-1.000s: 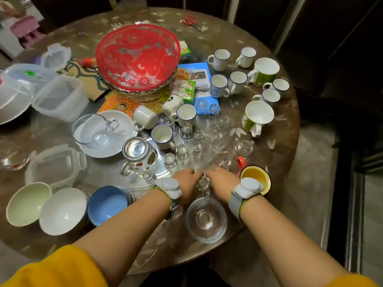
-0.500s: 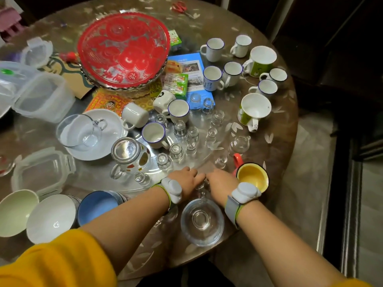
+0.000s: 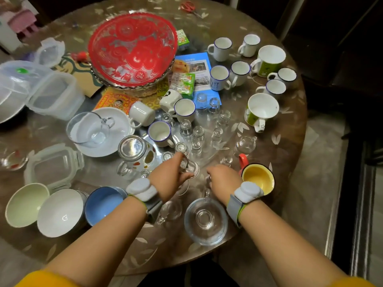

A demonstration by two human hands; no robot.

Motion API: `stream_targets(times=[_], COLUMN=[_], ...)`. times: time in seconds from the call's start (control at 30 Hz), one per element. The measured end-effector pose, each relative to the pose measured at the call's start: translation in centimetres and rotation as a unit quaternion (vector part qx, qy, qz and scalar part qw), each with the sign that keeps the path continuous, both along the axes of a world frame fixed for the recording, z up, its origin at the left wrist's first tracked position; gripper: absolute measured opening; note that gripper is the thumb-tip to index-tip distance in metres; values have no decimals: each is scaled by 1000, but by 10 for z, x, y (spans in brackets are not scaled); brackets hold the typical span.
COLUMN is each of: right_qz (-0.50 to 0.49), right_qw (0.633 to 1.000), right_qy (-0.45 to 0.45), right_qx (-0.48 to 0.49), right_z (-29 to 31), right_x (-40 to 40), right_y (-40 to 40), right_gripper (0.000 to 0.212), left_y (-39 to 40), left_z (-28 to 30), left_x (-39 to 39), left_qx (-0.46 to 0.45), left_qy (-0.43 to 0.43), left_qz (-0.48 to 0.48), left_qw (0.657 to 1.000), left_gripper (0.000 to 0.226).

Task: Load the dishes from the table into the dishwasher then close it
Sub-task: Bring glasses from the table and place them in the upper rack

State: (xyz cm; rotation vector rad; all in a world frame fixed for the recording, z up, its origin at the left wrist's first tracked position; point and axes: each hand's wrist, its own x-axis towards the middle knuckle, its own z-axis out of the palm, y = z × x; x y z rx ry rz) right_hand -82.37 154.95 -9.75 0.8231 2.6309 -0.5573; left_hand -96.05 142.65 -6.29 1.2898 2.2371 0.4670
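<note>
Two hands are seen at the near edge of the round table, both wrists banded with grey devices. Left hand: fingers clamped on a small clear glass, held tilted just beyond the clear glass bowl. Right hand: fingers curled downward and hidden beneath the knuckles; whether anything is gripped cannot be told, the glassware under it being transparent and smeared by blur. A yellow-lined mug with red handle is noted just right of that hand. Left of the glass bowl, a blue bowl, a white bowl and a pale green bowl are ranged in a row. Farther beyond the glass bowl, small upturned glasses are clustered, edges hard to separate.
</note>
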Motion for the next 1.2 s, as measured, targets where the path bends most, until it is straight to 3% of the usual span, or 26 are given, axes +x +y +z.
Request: stream_targets(times=[0.2,0.3,0.4,0.5,0.67,0.83,1.2], right_qz=[48,66,78,83,112,147,136], right_qw=[998,998,997,995,989,988,990], right_qy=[25,-7,-22,-30,80,35,16], right_qx=[23,18,12,38,59,41,24], right_z=[-1,-6,-6,10,39,24,3], right_x=[-23,-30,-33,-38,-72,-94,-120], right_y=[-12,-14,-12,-13,-13,-19,-26], right_gripper=[13,13,12,18,37,63,48], left_y=[-30,-44,-52,-58,-70,-75,-77], left_z=[17,22,29,34,33,36,33], left_x=[-6,-7,-7,-9,-15,-20,-30], left_qx=[33,66,95,101,96,101,103], left_qy=[-199,-316,-446,-490,-500,-516,-522], left_qz=[189,279,341,366,380,389,389], left_qw=[961,905,822,784,772,757,752], left_gripper=[34,29,27,29,34,37,30])
